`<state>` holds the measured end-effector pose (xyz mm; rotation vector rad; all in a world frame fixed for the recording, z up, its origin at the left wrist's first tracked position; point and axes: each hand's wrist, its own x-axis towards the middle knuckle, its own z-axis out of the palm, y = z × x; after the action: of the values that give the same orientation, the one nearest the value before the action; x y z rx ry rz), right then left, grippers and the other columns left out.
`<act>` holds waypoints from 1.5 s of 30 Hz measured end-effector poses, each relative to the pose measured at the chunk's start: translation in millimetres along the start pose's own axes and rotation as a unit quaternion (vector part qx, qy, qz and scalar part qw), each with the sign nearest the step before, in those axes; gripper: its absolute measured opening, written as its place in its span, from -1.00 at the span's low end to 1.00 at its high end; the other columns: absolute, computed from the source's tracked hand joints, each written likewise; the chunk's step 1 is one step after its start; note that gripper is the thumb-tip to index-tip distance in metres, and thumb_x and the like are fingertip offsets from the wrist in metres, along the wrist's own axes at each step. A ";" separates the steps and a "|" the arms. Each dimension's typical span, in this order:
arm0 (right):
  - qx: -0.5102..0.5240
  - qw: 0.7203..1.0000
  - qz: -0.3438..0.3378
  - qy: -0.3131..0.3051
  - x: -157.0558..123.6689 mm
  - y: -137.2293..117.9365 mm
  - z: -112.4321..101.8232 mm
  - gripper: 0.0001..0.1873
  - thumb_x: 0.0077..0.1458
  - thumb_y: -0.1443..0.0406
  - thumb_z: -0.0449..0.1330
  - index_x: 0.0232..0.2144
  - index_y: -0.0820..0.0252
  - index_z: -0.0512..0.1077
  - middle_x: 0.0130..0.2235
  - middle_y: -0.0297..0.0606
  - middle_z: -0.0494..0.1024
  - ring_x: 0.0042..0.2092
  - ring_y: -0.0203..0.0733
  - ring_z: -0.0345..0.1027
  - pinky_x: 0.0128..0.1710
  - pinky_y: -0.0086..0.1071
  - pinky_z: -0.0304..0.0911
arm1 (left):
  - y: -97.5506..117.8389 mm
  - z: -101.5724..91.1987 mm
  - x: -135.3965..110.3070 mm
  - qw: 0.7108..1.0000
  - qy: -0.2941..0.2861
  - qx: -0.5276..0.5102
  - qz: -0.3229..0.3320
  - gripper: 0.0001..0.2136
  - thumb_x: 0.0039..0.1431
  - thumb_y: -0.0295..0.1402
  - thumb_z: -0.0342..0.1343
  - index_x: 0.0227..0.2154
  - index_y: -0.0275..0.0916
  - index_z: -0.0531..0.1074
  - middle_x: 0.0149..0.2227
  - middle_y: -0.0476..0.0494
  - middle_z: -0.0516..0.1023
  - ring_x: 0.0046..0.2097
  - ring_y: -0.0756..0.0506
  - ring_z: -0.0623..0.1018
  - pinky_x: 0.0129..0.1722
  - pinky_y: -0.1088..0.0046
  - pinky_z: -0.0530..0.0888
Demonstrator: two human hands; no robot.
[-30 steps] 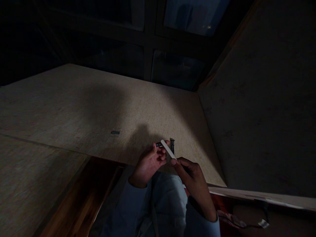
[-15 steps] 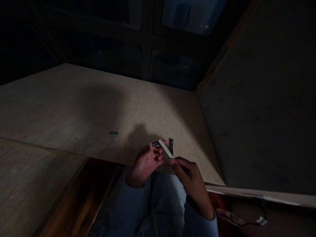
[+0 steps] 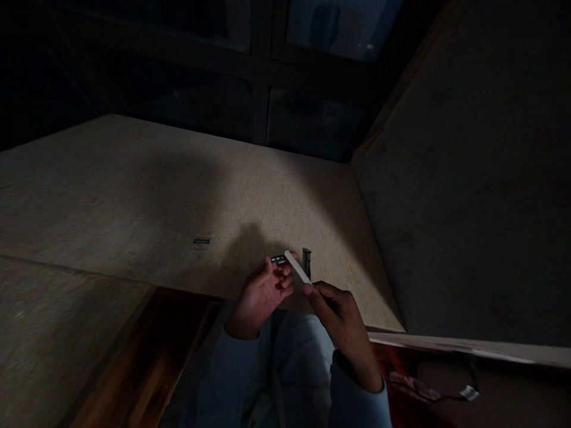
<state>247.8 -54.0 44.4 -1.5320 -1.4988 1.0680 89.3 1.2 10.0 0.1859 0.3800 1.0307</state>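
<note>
My left hand (image 3: pixel 263 295), palm turned up, pinches a small dark strip (image 3: pixel 278 259) with pale marks between thumb and fingertips. My right hand (image 3: pixel 339 315) grips a flat white stick (image 3: pixel 296 267) by its lower end. The stick slants up and left, its rounded tip at the right end of the dark strip; I cannot tell whether they touch. Just beyond the stick, a dark T-shaped tool (image 3: pixel 307 260), perhaps a razor, lies on the table. A small dark bar (image 3: pixel 201 241) in what looks like a clear cover rests farther left.
The light tabletop (image 3: pixel 263 196) runs back to dark window panes (image 3: pixel 312 119). A dim patterned panel (image 3: pixel 464 208) rises along the right side. At lower left is a gap with brown wood (image 3: pixel 147 356). A dark cable with a white tag (image 3: pixel 469 392) lies at lower right.
The whole view has shifted slightly, so things appear a little farther left. Both hands keep their grips, and the stick stays at the strip's right end.
</note>
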 end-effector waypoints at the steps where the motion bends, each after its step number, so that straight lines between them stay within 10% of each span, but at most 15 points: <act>1: -0.005 1.000 0.006 0.012 0.1 1.0 -1.3 -0.57 0.25 0.05 0.12 -0.50 0.23 0.43 -0.57 -0.45 0.17 -0.51 -0.37 0.03 -0.53 -0.44 -0.10 | -0.6 -0.7 0.6 1.000 -0.008 -0.004 -0.001 -0.75 0.15 -0.20 0.29 -0.39 -0.35 0.53 -0.41 -0.06 0.38 -0.44 0.06 0.30 -0.41 0.52 0.31; 10: 0.006 0.999 -0.023 -0.032 0.1 -3.8 3.6 -0.61 0.27 0.07 0.12 -0.45 0.23 0.48 -0.54 -0.44 0.23 -0.49 -0.38 0.05 -0.50 -0.45 -0.06 | -1.6 -2.4 0.6 1.000 0.022 0.022 0.001 -0.72 0.23 -0.20 0.21 -0.20 -0.36 0.56 -0.41 -0.06 0.40 -0.44 0.05 0.31 -0.40 0.51 0.32; 17: -0.005 0.999 0.001 0.035 2.3 2.9 -0.1 -0.55 0.26 0.04 0.12 -0.52 0.23 0.41 -0.57 -0.45 0.13 -0.50 -0.37 0.00 -0.52 -0.44 -0.09 | -1.8 -3.7 1.5 1.000 -0.019 -0.006 -0.010 -0.74 0.19 -0.22 0.25 -0.45 -0.33 0.49 -0.39 -0.07 0.37 -0.43 0.05 0.29 -0.40 0.51 0.32; 24: -0.002 0.995 0.016 0.097 3.3 0.9 -5.4 -0.54 0.23 0.01 0.12 -0.53 0.23 0.44 -0.59 -0.44 0.18 -0.53 -0.36 0.03 -0.56 -0.45 -0.06 | 0.1 -4.8 2.8 1.000 -0.002 0.006 0.008 -0.62 0.18 -0.18 0.25 -0.12 -0.45 0.55 -0.41 -0.07 0.34 -0.43 0.05 0.27 -0.44 0.54 0.29; 37: 0.124 0.966 0.035 0.223 4.8 4.6 -6.1 -0.50 0.25 -0.04 0.05 -0.18 0.27 0.50 -0.63 -0.50 0.22 -0.62 -0.36 0.06 -0.64 -0.49 -0.03 | 4.5 0.7 1.9 0.999 0.031 0.016 0.002 -0.62 0.23 -0.14 0.19 -0.16 -0.42 0.56 -0.43 -0.05 0.34 -0.44 0.05 0.28 -0.45 0.55 0.30; 45: -0.019 0.959 0.082 0.272 10.9 32.3 -28.7 -0.46 0.13 -0.01 0.10 -0.13 0.34 0.53 -0.55 -0.32 0.46 -0.55 -0.25 0.26 -0.55 -0.41 0.13 | 6.5 3.8 2.0 0.999 0.036 0.021 0.003 -0.66 0.26 -0.17 0.14 -0.18 -0.42 0.55 -0.44 -0.07 0.34 -0.45 0.05 0.31 -0.46 0.54 0.31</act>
<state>286.6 -43.5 25.1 -1.8150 -1.0294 0.6270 86.5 6.3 15.1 0.1888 0.4673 1.0383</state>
